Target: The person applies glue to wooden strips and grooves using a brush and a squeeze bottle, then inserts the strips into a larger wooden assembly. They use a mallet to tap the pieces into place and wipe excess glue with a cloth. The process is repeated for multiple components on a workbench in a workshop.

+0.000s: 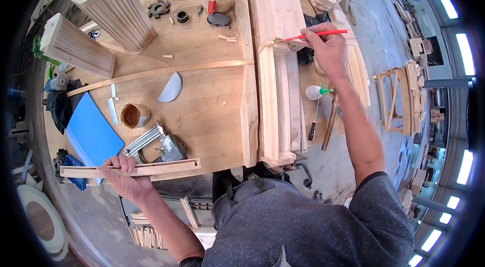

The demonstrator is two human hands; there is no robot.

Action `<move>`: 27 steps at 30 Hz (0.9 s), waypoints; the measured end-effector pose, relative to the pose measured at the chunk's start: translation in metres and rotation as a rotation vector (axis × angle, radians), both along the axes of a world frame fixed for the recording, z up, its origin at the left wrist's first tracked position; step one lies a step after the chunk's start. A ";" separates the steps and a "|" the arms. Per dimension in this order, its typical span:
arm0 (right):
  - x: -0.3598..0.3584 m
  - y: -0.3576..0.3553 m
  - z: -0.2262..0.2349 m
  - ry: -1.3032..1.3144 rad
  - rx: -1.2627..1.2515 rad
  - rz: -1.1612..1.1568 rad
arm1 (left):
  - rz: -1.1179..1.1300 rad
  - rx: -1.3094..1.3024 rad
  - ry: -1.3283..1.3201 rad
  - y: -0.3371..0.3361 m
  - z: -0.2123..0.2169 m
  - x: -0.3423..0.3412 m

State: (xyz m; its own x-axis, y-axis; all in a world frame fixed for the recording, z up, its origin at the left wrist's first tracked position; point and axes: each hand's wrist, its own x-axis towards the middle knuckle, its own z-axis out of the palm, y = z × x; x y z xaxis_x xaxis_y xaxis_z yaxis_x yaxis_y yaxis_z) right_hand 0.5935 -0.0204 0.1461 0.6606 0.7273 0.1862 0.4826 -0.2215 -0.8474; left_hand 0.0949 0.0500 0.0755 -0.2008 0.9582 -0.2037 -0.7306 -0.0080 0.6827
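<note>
My left hand [125,178] is closed around a long, narrow wooden strip [166,168] with a hole near its right end. The strip lies along the near left edge of the workbench [207,115]. On the right, my right hand [326,47] pinches a slim red pencil [328,33], its tip pointing left. That tip is over the joint of a large pale wooden workpiece [278,7], where a wide block meets long narrow rails [283,105]. Whether the tip touches the wood I cannot tell.
Two fluted wooden posts [118,12] stand at the far left. A blue folder [93,130], a brown glue pot [135,115], a metal clamp-like tool [169,146] and a half-round metal plate [171,88] lie nearby. Right of the workpiece are a white bottle [313,92], a screwdriver [313,128] and a hammer [329,123].
</note>
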 end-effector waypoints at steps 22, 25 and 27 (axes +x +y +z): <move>0.040 0.074 0.039 -0.002 -0.251 0.185 | 0.101 -0.087 0.152 -0.009 0.004 0.000; 0.048 0.079 0.047 0.058 -0.337 0.252 | 0.076 -0.069 0.132 -0.016 0.002 -0.009; 0.046 0.072 0.052 0.087 -0.301 0.243 | 0.065 -0.064 0.142 -0.020 0.003 -0.013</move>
State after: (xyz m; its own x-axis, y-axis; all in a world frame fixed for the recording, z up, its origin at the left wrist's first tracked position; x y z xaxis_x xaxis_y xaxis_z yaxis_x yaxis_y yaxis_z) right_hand 0.6398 0.0519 0.1979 0.4660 0.8780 -0.1088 0.4805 -0.3545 -0.8022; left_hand 0.0819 0.0301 0.0782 -0.2930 0.9283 -0.2288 -0.6264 -0.0056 0.7795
